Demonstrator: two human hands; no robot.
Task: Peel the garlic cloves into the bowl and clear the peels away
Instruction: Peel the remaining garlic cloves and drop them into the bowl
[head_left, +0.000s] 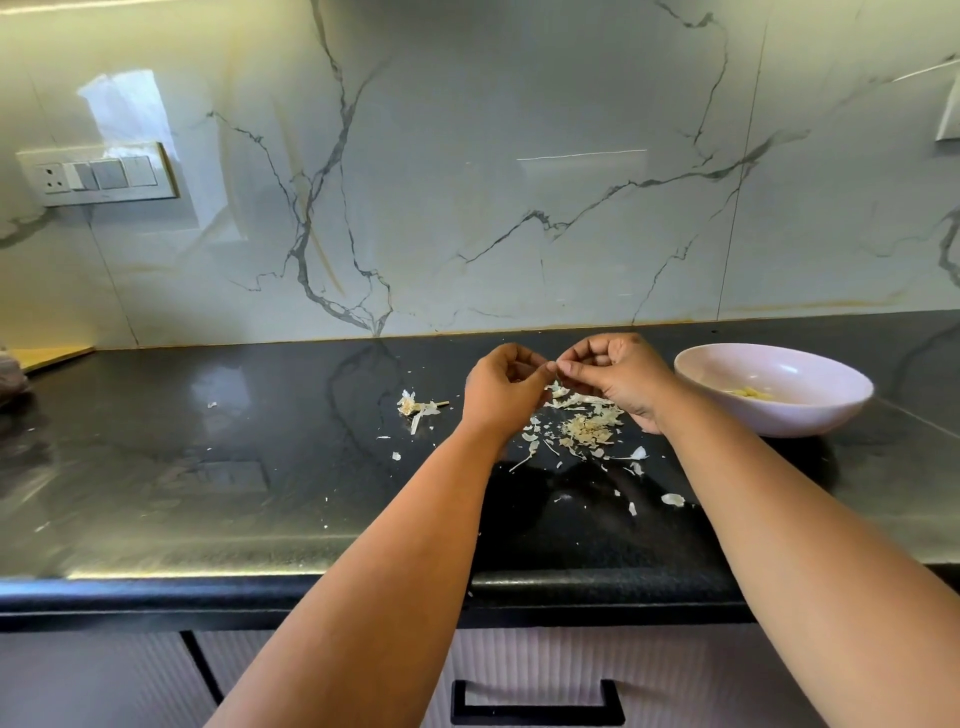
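Above the dark stone table (208, 493), both hands meet over a scatter of garlic peels (584, 431). The left hand (504, 392) has its fingers curled inward, thumb and forefinger tips pressed together at the spot where the two hands touch. The right hand (615, 379) mirrors it, fingers bent and pinching at the same point. Whatever they hold between them is too small and too hidden by the fingertips to name with certainty; it may be a garlic clove or a scrap of skin, and I cannot tell which.

Most of the peels lie directly beneath and just in front of the hands, a pale heap with loose flakes spreading toward the near edge of the table. A separate clump, the garlic stem remnant (415, 408) with papery skin and a short stalk, lies to the left of the left hand, apart from the main heap.

Just right of the right hand stands a pale pink bowl (810, 410), upright on the table, with a few yellowish peeled cloves (750, 393) inside near its bottom.

Behind everything rises a white marble-patterned wall (519, 156), carrying a switch plate (98, 174) at far left. Below the table's front edge a drawer handle (535, 709) shows.
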